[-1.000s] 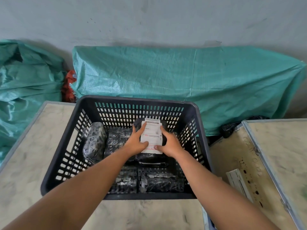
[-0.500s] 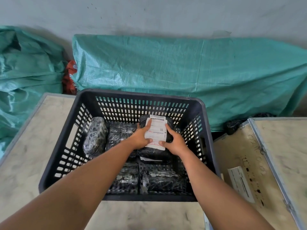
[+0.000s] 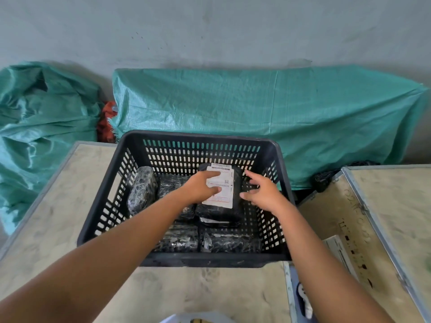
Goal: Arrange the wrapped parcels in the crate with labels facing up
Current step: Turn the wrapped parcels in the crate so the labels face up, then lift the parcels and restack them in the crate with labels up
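Head view looks down at two big green woven sacks (image 3: 268, 117) lying against a grey wall at 12 o'clock, one long and one crumpled (image 3: 44, 127) at 10 o'clock, with a bit of red cloth (image 3: 106, 122) between them. Two pale tables show: one (image 3: 58, 206) under the crate, another (image 3: 384, 217) at 3 o'clock with a white paper slip (image 3: 340, 255) on it.

One black plastic crate (image 3: 200, 259) with slotted walls sits on the near table. I count six black wrapped parcels inside it. One parcel (image 3: 220, 201) lies on top near the far right side, its white label (image 3: 220, 186) facing up. One stands on edge (image 3: 142, 190) by the left wall. Two (image 3: 179, 240) lie along the near wall, and two more are mostly hidden under the arms and the top parcel.

Two bare hands reach in. The left hand (image 3: 201, 187) lies flat on the label with its fingers pressing down. The right hand (image 3: 262, 191) is spread wide just beside the top parcel at 3 o'clock, holding nothing.
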